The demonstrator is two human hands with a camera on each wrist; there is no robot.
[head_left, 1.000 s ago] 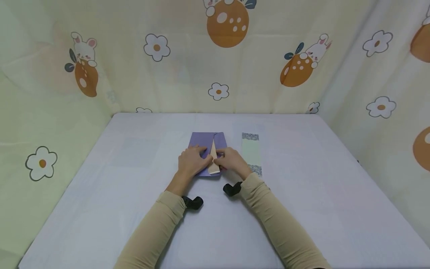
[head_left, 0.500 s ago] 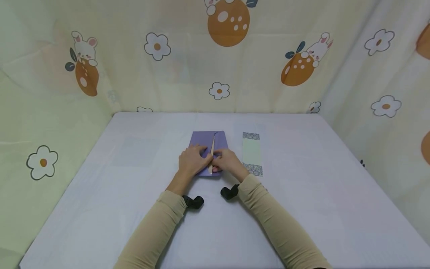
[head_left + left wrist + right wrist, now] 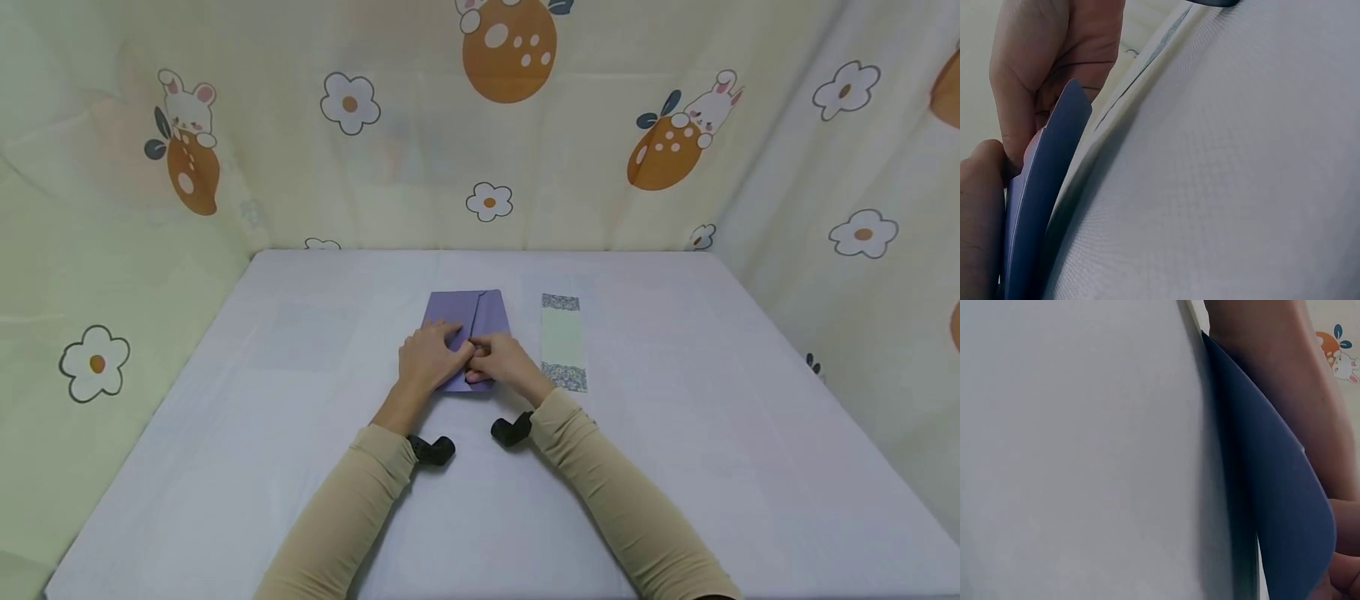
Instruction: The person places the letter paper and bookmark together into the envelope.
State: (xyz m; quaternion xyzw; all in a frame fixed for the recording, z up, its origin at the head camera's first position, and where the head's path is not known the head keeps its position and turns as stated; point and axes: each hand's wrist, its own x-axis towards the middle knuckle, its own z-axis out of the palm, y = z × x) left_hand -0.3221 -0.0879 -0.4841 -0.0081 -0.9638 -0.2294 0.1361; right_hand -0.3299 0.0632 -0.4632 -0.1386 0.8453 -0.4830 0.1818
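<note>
A purple paper envelope [image 3: 452,307] lies on the table between the two hands, its flap [image 3: 492,312] folded over along the right side. My left hand [image 3: 429,358] rests on the envelope's left part, fingers spread, with the thumb reaching to the flap's edge. My right hand [image 3: 502,358] pinches that edge with curled fingers, its fingertips right beside the left thumb. The near edge of the envelope [image 3: 1054,162] bends up off the cloth in the left wrist view. In the right wrist view the curved purple edge [image 3: 1285,481] also stands raised. The fingers cover the flap's lower middle.
A pale green strip [image 3: 561,337] with patterned grey ends lies flat just right of the envelope. White cloth covers the table [image 3: 225,467]. Printed curtains [image 3: 405,167] hang behind and at both sides. A black wrist camera [image 3: 433,451] sticks out from the left cuff.
The right hand has drawn the flap leftward, and the cream gap in the envelope has narrowed and gone from sight. The left hand has stayed in place.
</note>
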